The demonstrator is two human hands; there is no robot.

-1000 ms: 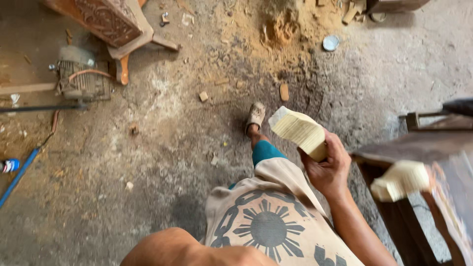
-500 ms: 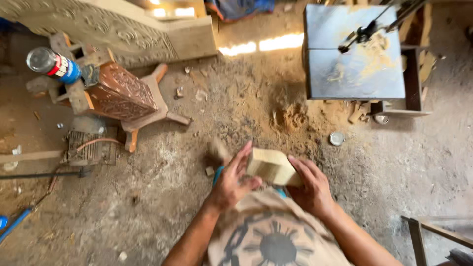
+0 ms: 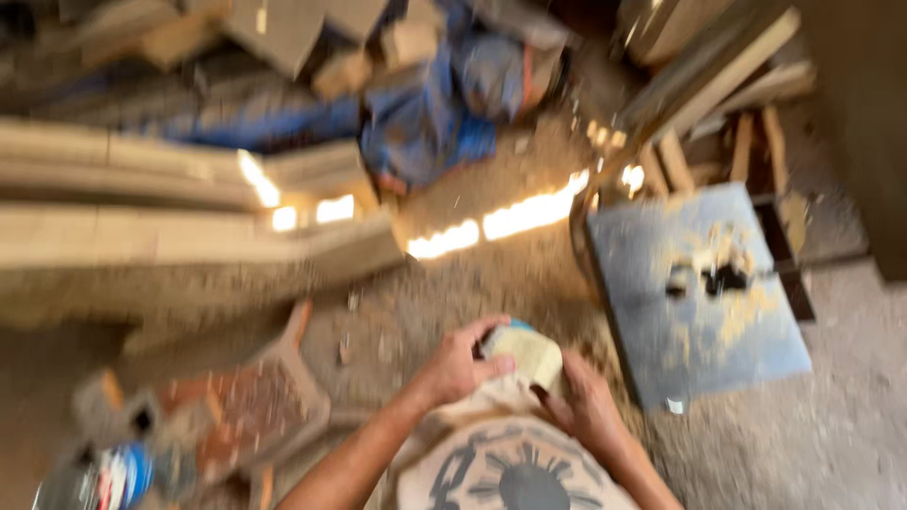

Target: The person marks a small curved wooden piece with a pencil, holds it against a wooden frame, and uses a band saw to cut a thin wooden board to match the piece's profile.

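Note:
Both my hands hold a pale wooden block [image 3: 525,353] in front of my lap, over my patterned cloth [image 3: 515,472]. My left hand [image 3: 457,365] grips its left end with the fingers curled over the top. My right hand [image 3: 586,406] holds its right side from below. The picture is blurred by head motion.
A grey-blue metal machine table [image 3: 694,293] with sawdust on it stands to the right. A carved reddish wooden piece [image 3: 241,411] lies on the dusty floor at lower left, near a can [image 3: 118,475]. Long planks [image 3: 142,236] and blue cloth [image 3: 425,123] pile up behind.
The view has swung upward from the floor toward the planks and machine. My left hand joined my right on the block half a second ago, and both still hold it.

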